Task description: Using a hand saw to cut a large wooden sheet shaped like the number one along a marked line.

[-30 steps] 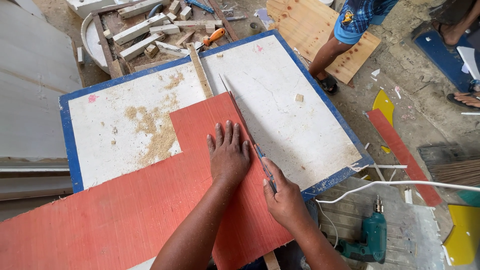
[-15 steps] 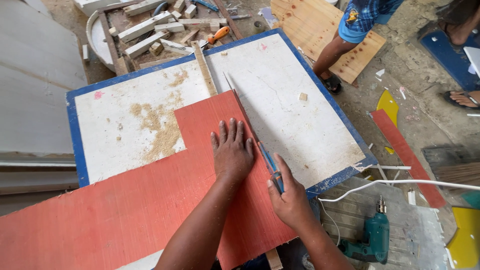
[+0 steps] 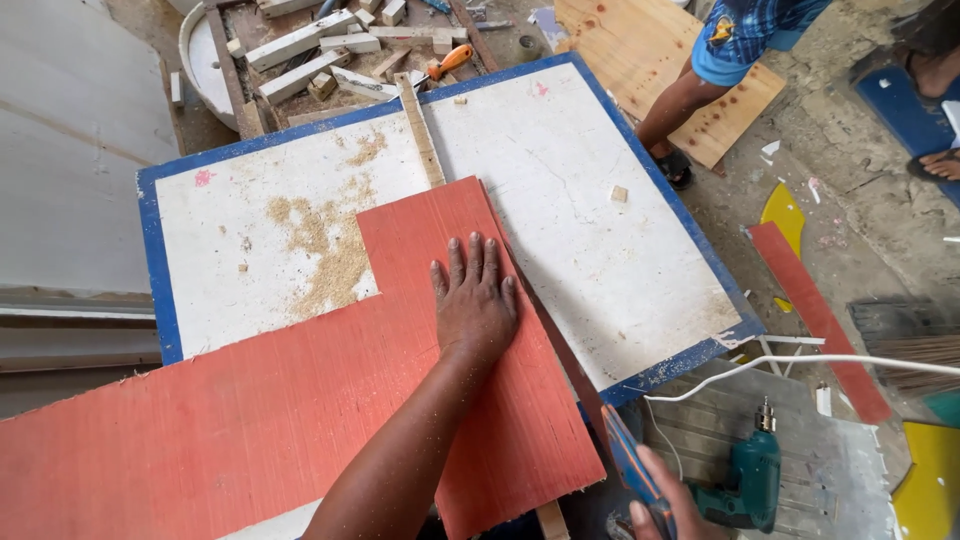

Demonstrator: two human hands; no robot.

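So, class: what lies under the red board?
The red board rests on a white table top with a blue edge, scattered with sawdust. The left hand presses flat on the board. Whatever is on the table beneath the board is hidden.

The flat red, finely grained L-shaped board (image 3: 300, 400) fills the lower left of the frame, on a white, blue-edged worktop (image 3: 560, 170) speckled tan with sawdust. At lower right sit a blue-handled knife (image 3: 628, 468) and a teal drill (image 3: 750, 480).
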